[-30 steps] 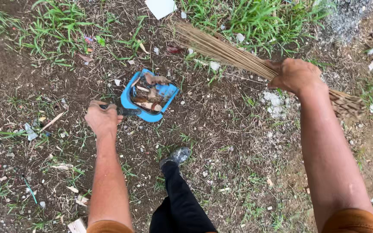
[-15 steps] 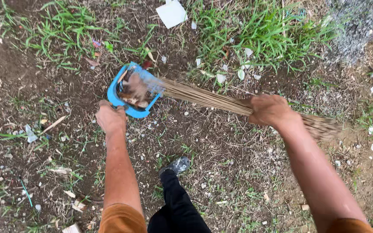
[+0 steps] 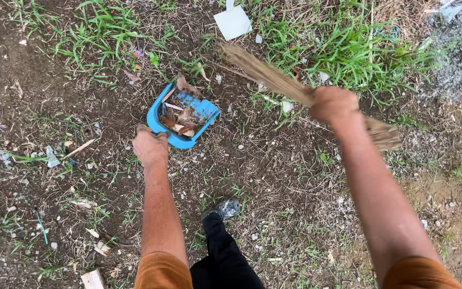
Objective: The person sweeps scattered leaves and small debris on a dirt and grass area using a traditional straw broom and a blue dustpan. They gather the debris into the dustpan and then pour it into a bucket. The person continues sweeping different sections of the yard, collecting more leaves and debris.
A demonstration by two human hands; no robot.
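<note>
White paper scrap on grass (top edge), grey gravel, dark shoe

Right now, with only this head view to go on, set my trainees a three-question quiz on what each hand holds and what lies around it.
1. True or false: the left hand grips the blue dustpan.
2. What does the right hand hold? A) a twig broom B) a metal rake C) a hose
3. Fill in: the white paper scrap lies on the ____ beyond the dustpan.

Key: 1 true; 2 A; 3 grass.
</note>
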